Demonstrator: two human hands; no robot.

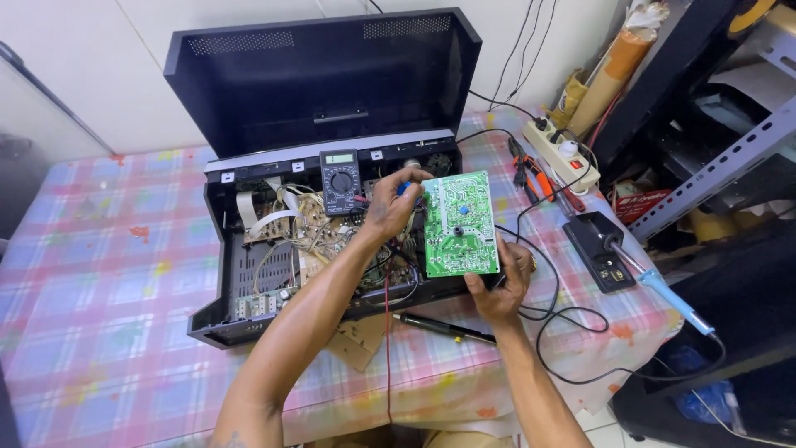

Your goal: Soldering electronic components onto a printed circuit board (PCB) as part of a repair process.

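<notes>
My right hand (502, 286) grips the lower edge of a green circuit board (460, 224) and holds it upright over the right side of an opened black device chassis (249, 290). My left hand (390, 203) is closed on a thin probe with a blue tip, held against the board's left edge. A red lead runs down from that hand toward the table's front. A dark multimeter (340, 181) leans on the chassis's back edge just left of my left hand. Inside the chassis lie brown boards, ribbon cables and loose wires.
The black lid (323, 79) stands propped behind the chassis. A black probe (444, 328) lies on the checked tablecloth in front. To the right are a soldering station (599, 249), a blue-handled iron (672, 299), a white power strip (562, 153) and orange-handled tools (535, 176).
</notes>
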